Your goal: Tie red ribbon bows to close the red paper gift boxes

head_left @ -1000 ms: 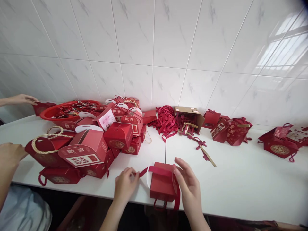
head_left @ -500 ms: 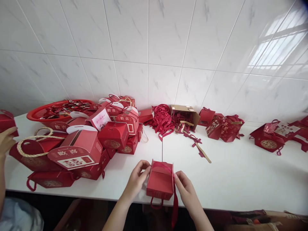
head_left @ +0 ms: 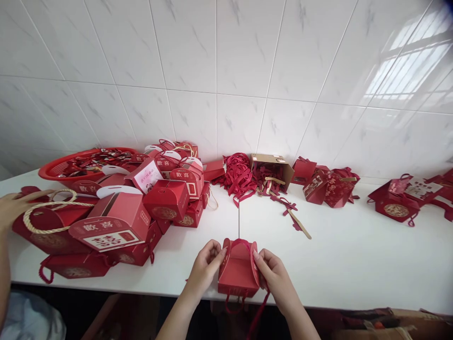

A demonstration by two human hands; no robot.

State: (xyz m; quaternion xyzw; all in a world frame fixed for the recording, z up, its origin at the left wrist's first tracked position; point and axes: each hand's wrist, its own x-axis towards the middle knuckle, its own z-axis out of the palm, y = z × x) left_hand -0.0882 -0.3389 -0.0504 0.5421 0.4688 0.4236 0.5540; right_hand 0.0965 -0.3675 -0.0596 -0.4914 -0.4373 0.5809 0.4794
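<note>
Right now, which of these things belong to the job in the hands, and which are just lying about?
In the job:
- box, held between left hand and right hand
- ribbon, hanging by the right hand
- perhaps the ribbon pile, similar in colour

Lying about, it seems:
- stacked boxes
- basin
- carton
- gold stick

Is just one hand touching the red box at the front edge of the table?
No, the left hand and right hand each touch a side of the red box.
</note>
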